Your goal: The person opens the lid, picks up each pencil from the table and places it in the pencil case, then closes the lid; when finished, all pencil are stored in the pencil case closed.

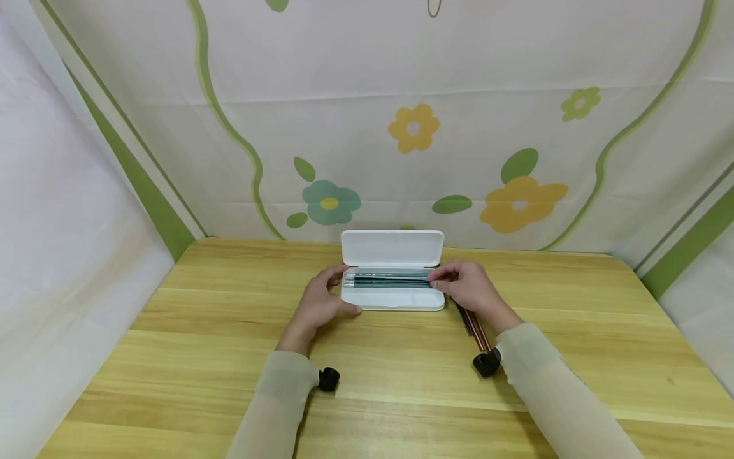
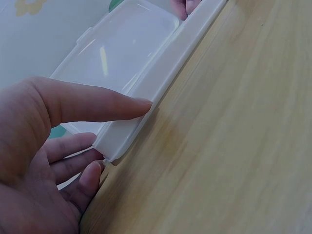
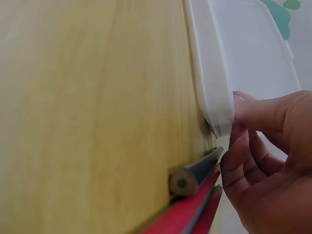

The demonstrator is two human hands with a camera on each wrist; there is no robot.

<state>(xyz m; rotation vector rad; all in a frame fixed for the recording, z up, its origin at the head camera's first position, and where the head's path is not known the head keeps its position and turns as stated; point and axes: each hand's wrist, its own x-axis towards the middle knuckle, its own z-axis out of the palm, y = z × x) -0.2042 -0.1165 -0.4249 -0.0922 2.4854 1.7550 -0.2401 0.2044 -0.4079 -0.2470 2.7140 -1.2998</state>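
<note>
A white pencil case (image 1: 393, 299) lies on the table with its lid (image 1: 392, 248) raised at the back. Inside it, several dark green pencils (image 1: 390, 280) lie side by side lengthwise. My left hand (image 1: 318, 304) holds the case's left end, the thumb (image 2: 122, 107) along the front wall and the other fingers around the end. At the other end, my right hand (image 1: 471, 285) reaches over the rim and pinches the end of a green pencil; in the right wrist view the case wall hides its fingertips.
Beside the case's right end, beneath my right forearm, lie several more pencils, reddish ones (image 1: 479, 333) and a dark one (image 3: 195, 173). The wooden table (image 1: 395, 395) ends at the back against a flower-patterned cloth (image 1: 344, 140).
</note>
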